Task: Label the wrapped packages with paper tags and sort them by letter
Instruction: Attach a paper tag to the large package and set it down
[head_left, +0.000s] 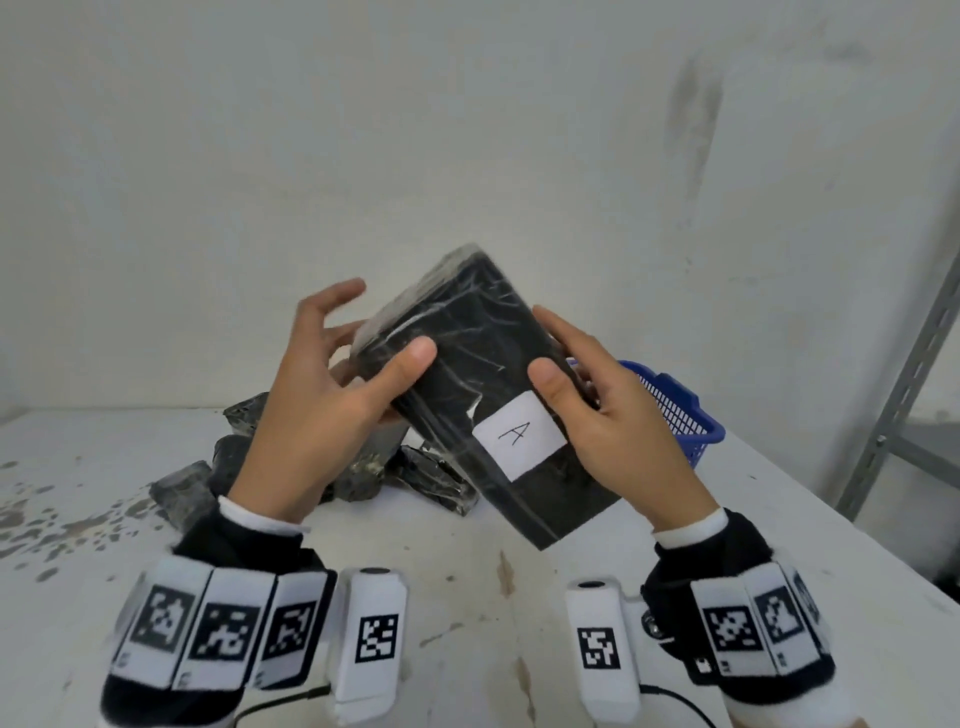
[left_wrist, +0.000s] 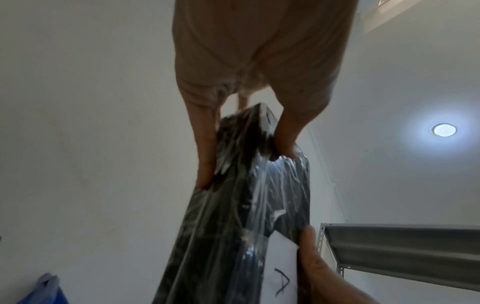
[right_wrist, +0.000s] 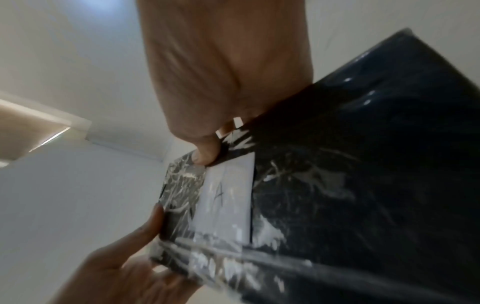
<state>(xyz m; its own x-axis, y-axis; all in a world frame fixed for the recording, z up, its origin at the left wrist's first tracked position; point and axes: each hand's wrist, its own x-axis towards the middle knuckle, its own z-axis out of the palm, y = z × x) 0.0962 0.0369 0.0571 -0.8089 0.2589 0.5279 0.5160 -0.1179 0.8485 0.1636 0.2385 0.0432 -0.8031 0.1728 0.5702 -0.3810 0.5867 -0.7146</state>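
Both hands hold up a flat black package (head_left: 483, 364) wrapped in clear film, tilted above the table. A white paper tag (head_left: 519, 434) marked "A" sits on its front face. My left hand (head_left: 348, 395) grips the package's left side, thumb on the front and fingers behind, the upper fingers spread free. My right hand (head_left: 608, 415) grips the right side, its thumb lying just above the tag. In the left wrist view a thumb and a finger pinch the package (left_wrist: 246, 205) by its edge. The right wrist view shows the tag (right_wrist: 226, 197) under the film.
A pile of several more film-wrapped dark packages (head_left: 374, 467) lies on the stained white table (head_left: 467, 571) behind my hands. A blue plastic basket (head_left: 675, 410) stands at the back right. A grey metal shelf frame (head_left: 904, 364) rises beside the table's right edge.
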